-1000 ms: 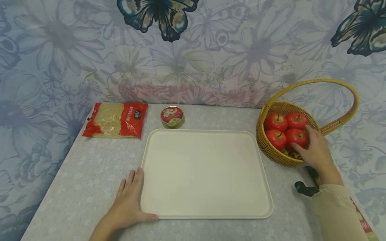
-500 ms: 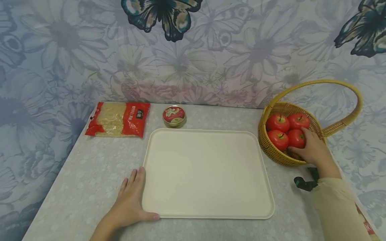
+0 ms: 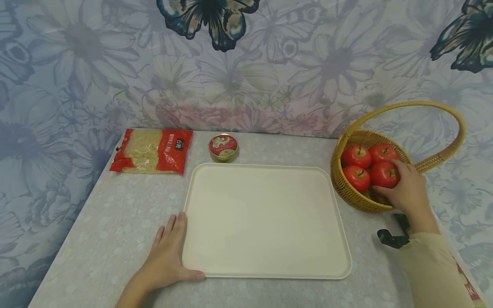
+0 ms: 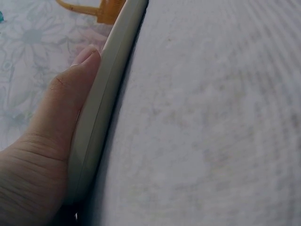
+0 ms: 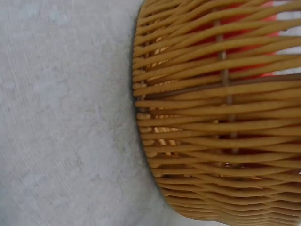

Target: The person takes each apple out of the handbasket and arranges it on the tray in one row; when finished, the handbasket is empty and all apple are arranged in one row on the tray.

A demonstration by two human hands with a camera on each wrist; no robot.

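In the head view my right hand (image 3: 412, 192) reaches into the yellow wicker basket (image 3: 348, 194) at the right and grips the nearest right apple (image 3: 385, 174) between thumb and fingers. Several red apples (image 3: 356, 156) lie together in that basket. The right wrist view shows the woven basket wall (image 5: 197, 113) close up, a red patch behind it, and no part of the hand. My left hand (image 3: 163, 256) rests with straight, spread fingers at the near left corner of a cream tray (image 3: 265, 222). Its thumb (image 4: 70, 89) lies against the tray's edge (image 4: 96, 113) in the left wrist view.
Behind the tray stands a round red-lidded tin (image 3: 224, 147). A red and clear packet (image 3: 152, 151) lies at the back left. The patterned wall (image 3: 246, 85) rises at the table's back edge. A dark green strap-like object (image 3: 393, 239) shows beside the right forearm.
My right hand has shifted slightly with the apple, whose stem has come into view beside the fingers. The left hand stays at the tray. The head view has drifted a little.
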